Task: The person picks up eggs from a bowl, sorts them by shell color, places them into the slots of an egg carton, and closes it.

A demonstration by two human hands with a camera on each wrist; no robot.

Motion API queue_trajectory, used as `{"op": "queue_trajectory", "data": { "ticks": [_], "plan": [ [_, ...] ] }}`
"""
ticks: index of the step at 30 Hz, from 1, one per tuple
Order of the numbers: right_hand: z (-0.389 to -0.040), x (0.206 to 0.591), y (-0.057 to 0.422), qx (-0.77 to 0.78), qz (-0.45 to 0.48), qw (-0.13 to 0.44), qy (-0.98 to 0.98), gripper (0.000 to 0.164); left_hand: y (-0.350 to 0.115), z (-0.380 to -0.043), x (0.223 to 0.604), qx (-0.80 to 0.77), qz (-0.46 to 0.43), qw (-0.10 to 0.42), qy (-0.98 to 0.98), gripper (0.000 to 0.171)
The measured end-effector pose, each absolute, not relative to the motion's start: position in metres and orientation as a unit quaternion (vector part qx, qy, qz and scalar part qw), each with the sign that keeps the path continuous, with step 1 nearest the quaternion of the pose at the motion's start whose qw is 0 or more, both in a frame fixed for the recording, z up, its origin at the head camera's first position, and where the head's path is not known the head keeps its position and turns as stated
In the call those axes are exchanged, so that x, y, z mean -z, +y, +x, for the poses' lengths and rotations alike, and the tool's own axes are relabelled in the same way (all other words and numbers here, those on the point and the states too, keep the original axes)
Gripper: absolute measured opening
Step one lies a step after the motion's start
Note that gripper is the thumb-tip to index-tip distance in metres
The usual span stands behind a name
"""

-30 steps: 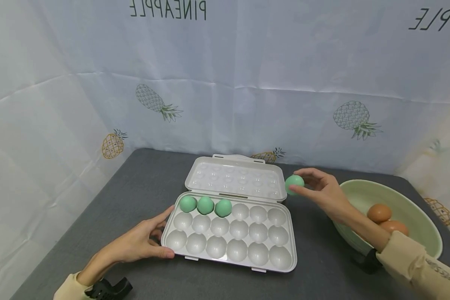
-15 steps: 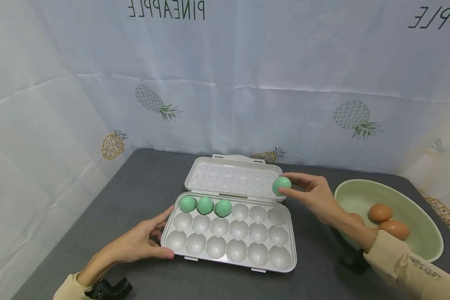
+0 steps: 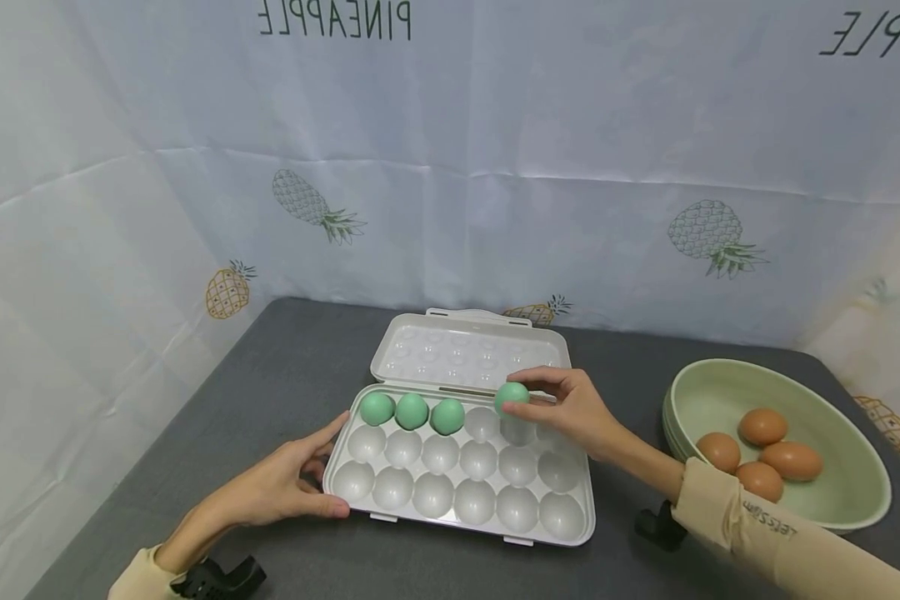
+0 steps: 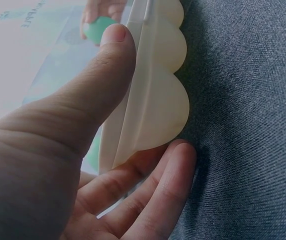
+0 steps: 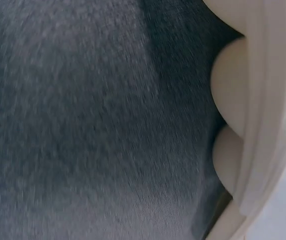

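In the head view, my right hand pinches a green egg between thumb and fingers, above the back row of a white plastic egg carton. Three more green eggs sit side by side in the back-left cups. My left hand holds the carton's left end. The left wrist view shows its thumb along the rim and its fingers curled beneath the rounded cups. The right wrist view catches the underside of the carton, with only a sliver of hand at its edge.
Behind the cups lies the carton's open lid. A pale green bowl with several brown eggs stands to the right, partly behind my right sleeve. A pineapple-print curtain borders the dark table.
My right hand has carried the green egg left and down, from beside the lid to over the back row. More brown eggs show in the bowl. My left hand keeps its place.
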State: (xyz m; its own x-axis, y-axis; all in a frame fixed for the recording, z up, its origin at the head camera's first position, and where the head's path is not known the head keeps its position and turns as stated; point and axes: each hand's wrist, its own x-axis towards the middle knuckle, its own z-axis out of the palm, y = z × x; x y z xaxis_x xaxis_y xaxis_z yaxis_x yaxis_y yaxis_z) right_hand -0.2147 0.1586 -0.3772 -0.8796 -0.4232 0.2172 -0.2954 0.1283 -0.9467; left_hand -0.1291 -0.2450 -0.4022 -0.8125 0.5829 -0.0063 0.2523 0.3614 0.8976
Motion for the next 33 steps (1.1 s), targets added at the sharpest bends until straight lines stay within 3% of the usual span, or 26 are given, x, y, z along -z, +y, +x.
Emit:
{"op": "queue_trajectory", "data": {
  "ticks": [19, 33],
  "plan": [
    [-0.213, 0.395, 0.132, 0.573, -0.268, 0.077, 0.770, 0.036, -0.243, -0.130, 0.401, -0.503, 0.255, 0.166, 0.809, 0.114],
    [-0.211, 0.400, 0.125, 0.535, -0.288, 0.042, 0.793, 0.037, -0.244, -0.129, 0.402, -0.504, 0.253, 0.166, 0.809, 0.114]
  ]
}}
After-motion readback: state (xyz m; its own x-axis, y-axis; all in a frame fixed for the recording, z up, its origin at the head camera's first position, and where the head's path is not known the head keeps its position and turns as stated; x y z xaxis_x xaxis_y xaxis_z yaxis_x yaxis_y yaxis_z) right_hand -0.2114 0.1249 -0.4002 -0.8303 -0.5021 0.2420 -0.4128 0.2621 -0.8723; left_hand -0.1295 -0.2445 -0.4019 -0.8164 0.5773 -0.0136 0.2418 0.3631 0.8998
